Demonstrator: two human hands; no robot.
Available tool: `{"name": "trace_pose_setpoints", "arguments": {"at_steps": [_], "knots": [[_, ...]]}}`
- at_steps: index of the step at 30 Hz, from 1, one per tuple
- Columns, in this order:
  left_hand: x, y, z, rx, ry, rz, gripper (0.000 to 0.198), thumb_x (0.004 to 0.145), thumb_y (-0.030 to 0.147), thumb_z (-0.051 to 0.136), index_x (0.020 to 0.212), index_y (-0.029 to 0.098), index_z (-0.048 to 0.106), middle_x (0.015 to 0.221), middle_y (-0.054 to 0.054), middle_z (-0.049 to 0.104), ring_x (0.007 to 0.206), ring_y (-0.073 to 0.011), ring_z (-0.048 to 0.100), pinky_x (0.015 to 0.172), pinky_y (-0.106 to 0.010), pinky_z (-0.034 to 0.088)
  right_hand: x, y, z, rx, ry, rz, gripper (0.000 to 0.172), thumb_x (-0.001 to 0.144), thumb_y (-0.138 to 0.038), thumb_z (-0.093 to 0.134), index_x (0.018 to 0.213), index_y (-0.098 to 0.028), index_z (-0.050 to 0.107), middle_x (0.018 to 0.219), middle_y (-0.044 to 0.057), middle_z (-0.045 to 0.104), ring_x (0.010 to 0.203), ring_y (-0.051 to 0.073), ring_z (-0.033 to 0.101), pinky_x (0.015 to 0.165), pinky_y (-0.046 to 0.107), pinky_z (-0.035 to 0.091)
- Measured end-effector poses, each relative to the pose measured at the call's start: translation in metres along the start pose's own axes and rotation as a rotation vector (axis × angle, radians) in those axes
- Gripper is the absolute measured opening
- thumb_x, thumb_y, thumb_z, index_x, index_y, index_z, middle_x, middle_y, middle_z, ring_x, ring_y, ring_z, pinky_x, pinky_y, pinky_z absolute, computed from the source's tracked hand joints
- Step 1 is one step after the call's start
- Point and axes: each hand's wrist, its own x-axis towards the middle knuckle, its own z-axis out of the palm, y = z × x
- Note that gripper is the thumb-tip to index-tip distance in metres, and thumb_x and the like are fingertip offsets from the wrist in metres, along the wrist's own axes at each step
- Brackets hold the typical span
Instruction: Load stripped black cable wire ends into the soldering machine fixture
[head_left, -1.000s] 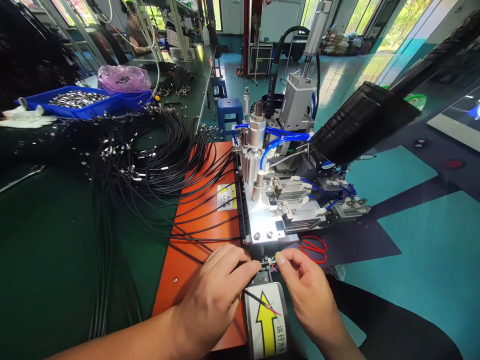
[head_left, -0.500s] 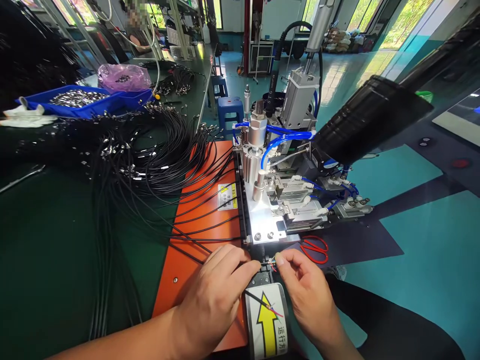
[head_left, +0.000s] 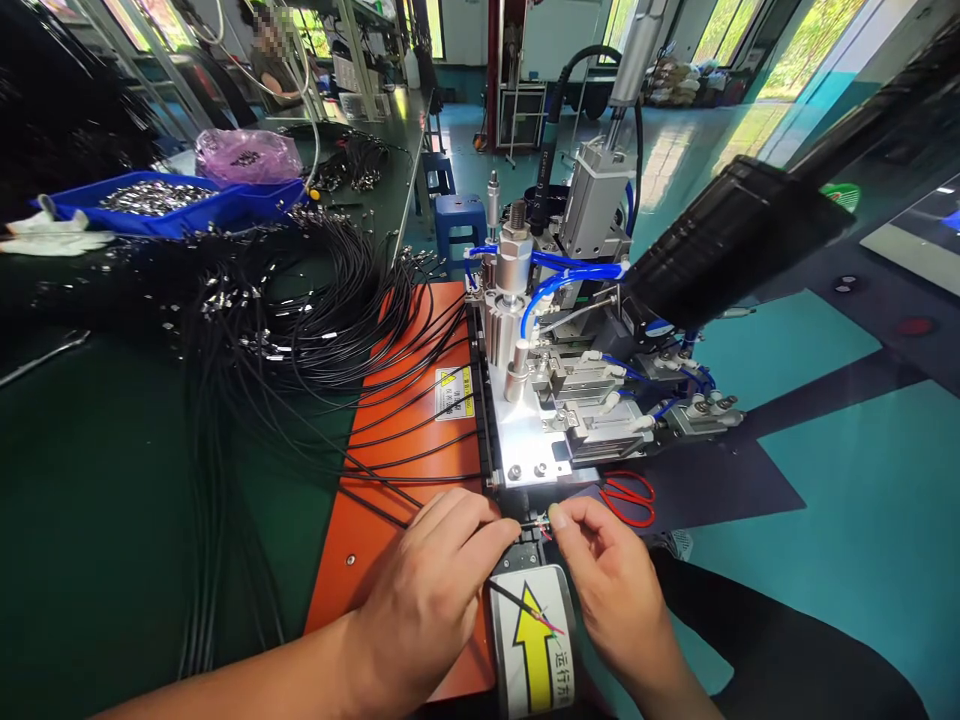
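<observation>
My left hand (head_left: 435, 580) lies closed on the orange plate (head_left: 390, 470), its fingers pinching a thin black cable (head_left: 397, 490) at the machine's front slot. My right hand (head_left: 611, 580) is pinched on the cable's stripped end (head_left: 541, 528), where red and other thin wires show between the two hands. Both hands sit just below the silver base of a pneumatic machine (head_left: 555, 390) with blue air hoses. A white label with a yellow arrow (head_left: 534, 640) lies between my wrists, with another short cable end across it.
A large tangle of black cables (head_left: 285, 310) spreads over the green bench on the left. Blue trays of metal parts (head_left: 157, 200) and a pink bag (head_left: 247, 155) stand behind it. Red scissors (head_left: 628, 497) lie right of the machine. A person sits far back left.
</observation>
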Motion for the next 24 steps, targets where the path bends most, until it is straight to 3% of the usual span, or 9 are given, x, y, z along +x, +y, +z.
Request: {"name": "trace_pose_setpoints", "arguments": {"at_steps": [24], "knots": [[0.0006,-0.0003,0.0001,0.007,-0.002,0.004,0.032,0.096,0.003,0.036,0.106,0.013,0.064,0.087,-0.009,0.059,0.080,-0.0203,0.049,0.069,-0.032,0.043,-0.0013,-0.0009,0.0000,-0.130,0.030,-0.003,0.037,0.092,-0.056,0.054,0.081,-0.021,0.060,0.067,0.000,0.058,0.061,0.015,0.053,0.055,0.024,0.043]]}}
